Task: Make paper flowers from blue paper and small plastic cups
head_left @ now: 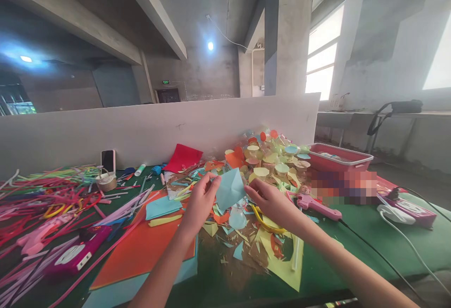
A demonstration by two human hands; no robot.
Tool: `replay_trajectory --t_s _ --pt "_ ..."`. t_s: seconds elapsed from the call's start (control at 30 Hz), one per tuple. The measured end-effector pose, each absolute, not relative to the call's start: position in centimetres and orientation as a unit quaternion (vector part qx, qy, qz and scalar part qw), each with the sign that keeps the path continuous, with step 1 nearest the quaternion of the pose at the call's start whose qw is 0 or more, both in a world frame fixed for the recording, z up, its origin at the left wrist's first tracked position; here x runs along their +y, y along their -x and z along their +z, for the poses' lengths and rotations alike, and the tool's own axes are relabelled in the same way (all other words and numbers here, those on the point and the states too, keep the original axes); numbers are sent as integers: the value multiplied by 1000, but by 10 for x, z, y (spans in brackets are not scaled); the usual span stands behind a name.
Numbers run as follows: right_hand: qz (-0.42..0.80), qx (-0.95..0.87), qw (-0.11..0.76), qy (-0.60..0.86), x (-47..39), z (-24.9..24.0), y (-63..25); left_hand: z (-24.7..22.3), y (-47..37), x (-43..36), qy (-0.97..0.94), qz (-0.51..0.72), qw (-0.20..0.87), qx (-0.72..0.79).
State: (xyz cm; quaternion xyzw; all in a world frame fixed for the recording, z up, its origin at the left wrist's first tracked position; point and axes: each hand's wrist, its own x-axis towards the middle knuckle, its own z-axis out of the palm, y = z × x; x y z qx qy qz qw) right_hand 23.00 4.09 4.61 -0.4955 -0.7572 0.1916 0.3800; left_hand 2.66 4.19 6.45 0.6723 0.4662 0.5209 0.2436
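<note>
A light blue piece of folded paper [230, 189] with crease lines is held up in front of me, above the littered table. My left hand [207, 191] pinches its left edge between thumb and fingers. At the right corner of the same paper, my right hand [262, 193] has its fingers closed on the edge. Below the right hand lies a yellow curved loop [269, 223], partly hidden, among paper scraps. A pink hot glue gun [319, 207] rests just right of that hand. Orange paper sheets [141, 247] and folded blue paper [163, 207] lie left of my left forearm.
Paper-topped cups [282, 169] pile up at the back right, beside a red basket [340, 157]. Pipe cleaners [52, 190], a pink glue gun [47, 232] and a purple box [77, 254] spread leftward. A phone [108, 161] leans against the white partition [141, 134]. Cables cross the right side.
</note>
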Motion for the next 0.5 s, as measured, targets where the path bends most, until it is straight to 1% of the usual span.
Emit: replay_trajectory --t_s 0.1,0.2,0.37,0.5 --pt "269 -762 369 459 46 39 -231 61 -30 46 -667 525 252 465" --pt "322 -756 387 418 52 36 -233 59 -32 48 -668 524 252 465" --pt "334 -737 413 417 57 37 -235 54 -29 52 -670 518 217 485" --pt "343 -723 408 438 62 31 -235 47 -26 60 -676 502 181 509"
